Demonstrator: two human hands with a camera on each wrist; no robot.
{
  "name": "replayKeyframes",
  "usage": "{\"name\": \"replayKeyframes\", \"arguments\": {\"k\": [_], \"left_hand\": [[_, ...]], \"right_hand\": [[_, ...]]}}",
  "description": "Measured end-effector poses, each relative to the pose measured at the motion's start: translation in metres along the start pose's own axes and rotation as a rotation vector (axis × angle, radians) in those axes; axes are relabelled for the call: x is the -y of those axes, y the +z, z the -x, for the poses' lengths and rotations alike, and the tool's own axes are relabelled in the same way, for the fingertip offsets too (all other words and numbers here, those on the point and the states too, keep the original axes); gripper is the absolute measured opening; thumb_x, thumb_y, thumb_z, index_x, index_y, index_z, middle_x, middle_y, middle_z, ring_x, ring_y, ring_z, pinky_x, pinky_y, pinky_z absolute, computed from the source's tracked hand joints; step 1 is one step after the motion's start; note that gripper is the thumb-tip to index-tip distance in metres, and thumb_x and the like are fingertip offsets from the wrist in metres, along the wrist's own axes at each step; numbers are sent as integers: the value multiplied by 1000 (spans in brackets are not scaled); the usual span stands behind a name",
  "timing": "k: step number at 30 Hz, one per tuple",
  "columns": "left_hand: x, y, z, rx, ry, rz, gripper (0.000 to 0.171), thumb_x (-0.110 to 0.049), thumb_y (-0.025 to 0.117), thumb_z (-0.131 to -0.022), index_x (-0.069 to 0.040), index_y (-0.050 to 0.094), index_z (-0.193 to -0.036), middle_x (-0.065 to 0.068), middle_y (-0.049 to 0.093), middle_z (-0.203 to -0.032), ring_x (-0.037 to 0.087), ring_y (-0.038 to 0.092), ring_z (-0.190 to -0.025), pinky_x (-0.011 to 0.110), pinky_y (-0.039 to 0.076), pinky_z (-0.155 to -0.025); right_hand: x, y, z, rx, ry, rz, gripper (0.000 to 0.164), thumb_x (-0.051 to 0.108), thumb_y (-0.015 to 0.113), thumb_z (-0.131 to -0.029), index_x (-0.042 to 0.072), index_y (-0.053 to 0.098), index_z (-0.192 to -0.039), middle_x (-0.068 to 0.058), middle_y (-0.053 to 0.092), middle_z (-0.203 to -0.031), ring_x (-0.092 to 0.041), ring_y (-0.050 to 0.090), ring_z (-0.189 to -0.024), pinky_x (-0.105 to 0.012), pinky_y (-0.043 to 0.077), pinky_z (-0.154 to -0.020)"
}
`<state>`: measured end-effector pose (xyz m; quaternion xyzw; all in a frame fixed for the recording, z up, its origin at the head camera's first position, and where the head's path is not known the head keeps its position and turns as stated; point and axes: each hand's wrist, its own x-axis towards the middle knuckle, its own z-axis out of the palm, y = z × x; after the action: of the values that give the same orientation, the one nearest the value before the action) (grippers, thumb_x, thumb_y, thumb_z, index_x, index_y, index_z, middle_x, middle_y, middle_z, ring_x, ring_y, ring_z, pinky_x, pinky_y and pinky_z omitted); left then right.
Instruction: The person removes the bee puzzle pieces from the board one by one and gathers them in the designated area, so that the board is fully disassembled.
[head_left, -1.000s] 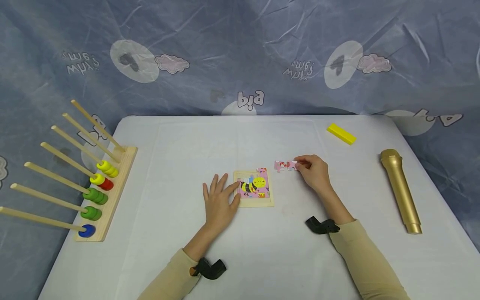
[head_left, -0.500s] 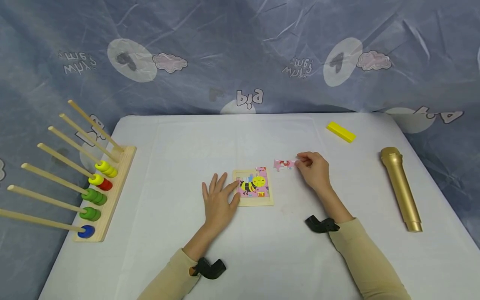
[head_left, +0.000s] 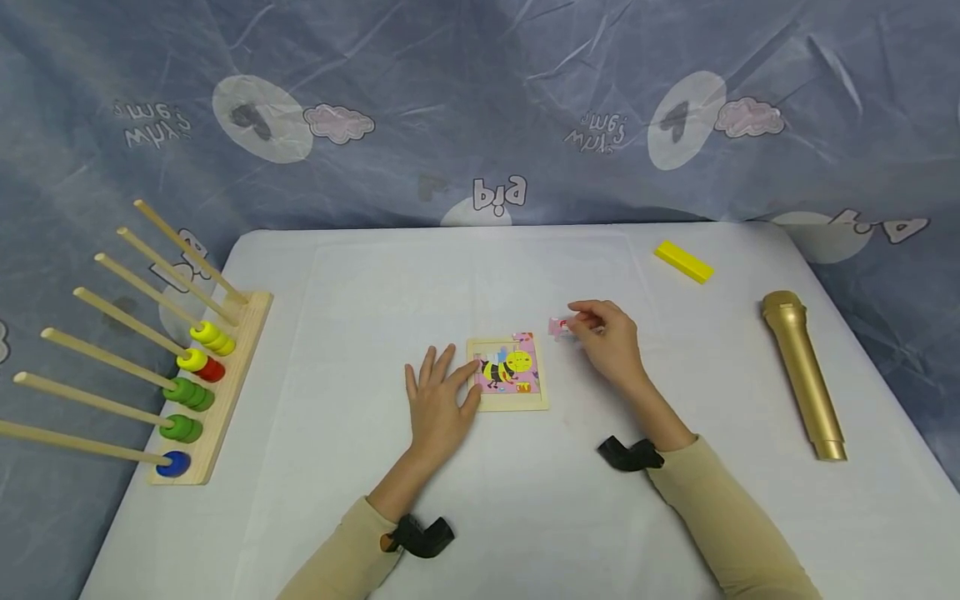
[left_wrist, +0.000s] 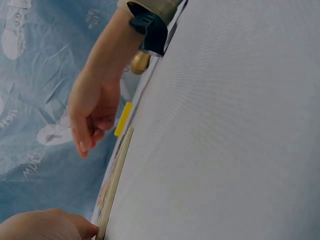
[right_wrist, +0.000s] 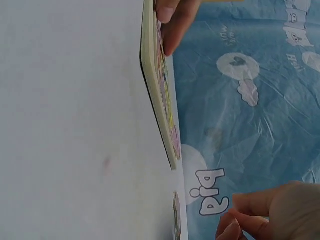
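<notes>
My left hand (head_left: 438, 408) lies on the table with fingers spread. Its thumb and index fingertip touch the left side of a small wooden puzzle tray (head_left: 512, 403) with a bee picture. In the tray's upper right corner, a pink puzzle piece (head_left: 522, 337) overlaps the rim. More pink puzzle pieces (head_left: 557, 326) lie just right of the tray, partly hidden by my right hand (head_left: 611, 346). Both wrist views show that hand raised off the table, its fingers (right_wrist: 255, 202) loosely bent and nothing visible between them. The loose pieces (right_wrist: 176, 215) rest below it.
A wooden bead abacus (head_left: 243, 367) with upright pegs stands at the left. A yellow block (head_left: 684, 262) lies at the back right, and a gold toy microphone (head_left: 804, 375) lies along the right side. A printed blue-grey cloth (head_left: 420, 100) hangs behind the table.
The right hand has lifted from the right end of the loose pink pieces and shifted left, now covering part of them. The left hand stays at the tray.
</notes>
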<state>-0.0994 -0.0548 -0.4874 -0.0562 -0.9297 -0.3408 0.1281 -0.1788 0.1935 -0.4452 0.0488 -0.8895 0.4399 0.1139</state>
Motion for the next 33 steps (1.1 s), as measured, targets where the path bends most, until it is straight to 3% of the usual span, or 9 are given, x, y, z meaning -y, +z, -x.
{"name": "replayKeyframes", "arguments": {"k": [8, 19, 33], "left_hand": [[0, 1, -1, 7, 0, -9, 32, -22, 68, -88, -15, 72, -119, 16, 50, -146, 40, 30, -144, 69, 7, -113], [0, 0, 0, 8, 3, -18, 32, -22, 67, -89, -15, 72, -119, 16, 50, -146, 40, 30, -144, 69, 8, -113], [2, 0, 0, 3, 6, -20, 31, -21, 68, -88, -14, 72, -119, 17, 50, -145, 41, 30, -144, 70, 8, -112]], "right_hand": [[22, 26, 7, 154, -24, -66, 28, 4, 69, -86, -1, 69, -114, -12, 60, -91, -20, 54, -80, -16, 42, -66], [24, 37, 12, 144, -63, -83, 32, -1, 71, -83, -1, 69, -114, -13, 59, -89, -19, 52, -76, -16, 40, -66], [17, 44, 14, 185, -84, 7, 31, 2, 74, -82, -2, 69, -112, -11, 57, -85, -18, 51, -71, -20, 40, -62]]}}
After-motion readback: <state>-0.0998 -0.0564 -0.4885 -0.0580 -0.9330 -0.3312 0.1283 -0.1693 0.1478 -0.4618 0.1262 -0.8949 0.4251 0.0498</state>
